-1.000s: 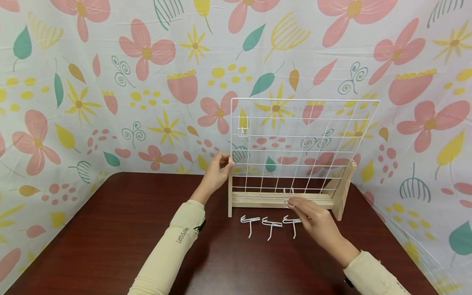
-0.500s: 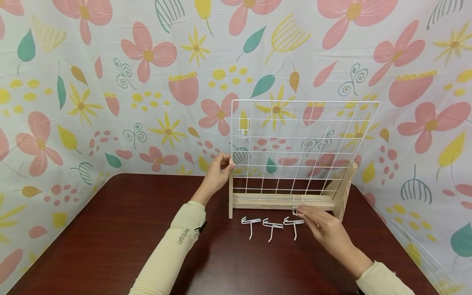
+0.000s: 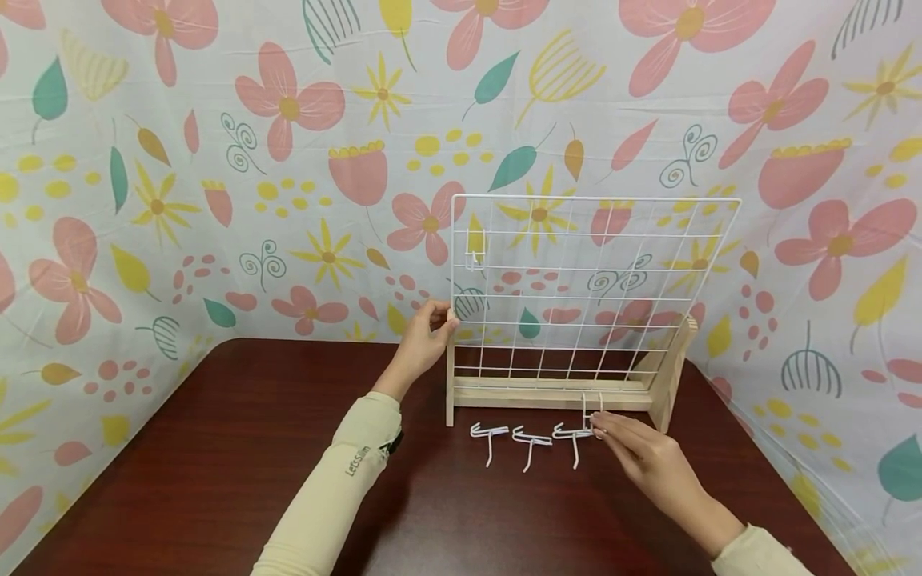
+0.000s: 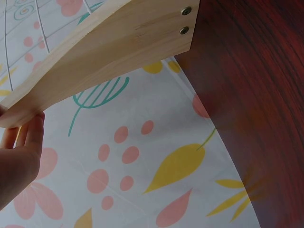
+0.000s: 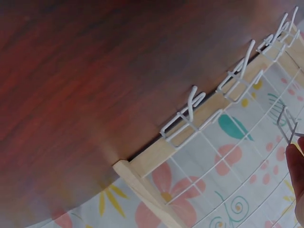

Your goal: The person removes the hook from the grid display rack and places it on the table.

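Observation:
A white wire grid panel (image 3: 596, 197) stands upright in a wooden stand (image 3: 674, 372). My left hand (image 3: 426, 336) grips the stand's left side board (image 4: 109, 52), thumb and fingers on either side of its edge. Between the fingertips of my right hand (image 3: 651, 458) is a white wire hook (image 3: 585, 406), pinched with its two prongs pointing up, in front of the stand's lower right part. Another white hook (image 3: 475, 258) hangs at the grid's upper left.
Three more white hooks lie in a row on the dark red table before the stand: a left one (image 3: 490, 433), a middle one (image 3: 531, 438) and a right one (image 3: 572, 433). A flower-patterned cloth (image 3: 238, 200) hangs behind the table (image 3: 216, 448).
My right hand has moved right and down with the hook, away from the grid's lower bars. My left hand has kept its place on the stand.

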Demonstrator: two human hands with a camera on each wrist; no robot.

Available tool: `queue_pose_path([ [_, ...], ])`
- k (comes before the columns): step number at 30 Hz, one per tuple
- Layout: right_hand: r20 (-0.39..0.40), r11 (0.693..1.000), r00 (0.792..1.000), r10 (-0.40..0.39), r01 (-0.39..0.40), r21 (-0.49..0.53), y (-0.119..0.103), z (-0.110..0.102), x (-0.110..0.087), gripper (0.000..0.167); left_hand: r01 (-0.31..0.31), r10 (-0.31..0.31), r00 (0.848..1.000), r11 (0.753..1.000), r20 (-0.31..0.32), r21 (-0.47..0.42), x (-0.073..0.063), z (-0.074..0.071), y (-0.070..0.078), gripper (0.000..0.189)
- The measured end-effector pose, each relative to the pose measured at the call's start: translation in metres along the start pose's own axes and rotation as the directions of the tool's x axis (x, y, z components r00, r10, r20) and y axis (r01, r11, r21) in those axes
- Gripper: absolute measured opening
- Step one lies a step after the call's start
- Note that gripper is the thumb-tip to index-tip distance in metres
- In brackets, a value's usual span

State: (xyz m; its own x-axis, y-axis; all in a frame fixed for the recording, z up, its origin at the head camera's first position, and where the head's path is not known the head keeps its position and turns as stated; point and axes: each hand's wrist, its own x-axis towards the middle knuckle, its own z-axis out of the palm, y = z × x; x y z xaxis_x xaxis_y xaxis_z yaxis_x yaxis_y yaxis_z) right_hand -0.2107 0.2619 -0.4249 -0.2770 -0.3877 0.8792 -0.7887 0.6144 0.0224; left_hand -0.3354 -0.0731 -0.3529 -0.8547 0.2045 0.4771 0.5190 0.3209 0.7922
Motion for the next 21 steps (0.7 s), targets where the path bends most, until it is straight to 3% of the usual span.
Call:
queue_pose_path([
  [21, 0.051, 0.999, 0.999, -0.010, 0.012, -0.036, 0.003, -0.014, -0.018, 0.045, 0.003, -0.003, 1.000, 1.000, -0.004, 0.003, 0.000, 0.000, 0.001, 0.024],
])
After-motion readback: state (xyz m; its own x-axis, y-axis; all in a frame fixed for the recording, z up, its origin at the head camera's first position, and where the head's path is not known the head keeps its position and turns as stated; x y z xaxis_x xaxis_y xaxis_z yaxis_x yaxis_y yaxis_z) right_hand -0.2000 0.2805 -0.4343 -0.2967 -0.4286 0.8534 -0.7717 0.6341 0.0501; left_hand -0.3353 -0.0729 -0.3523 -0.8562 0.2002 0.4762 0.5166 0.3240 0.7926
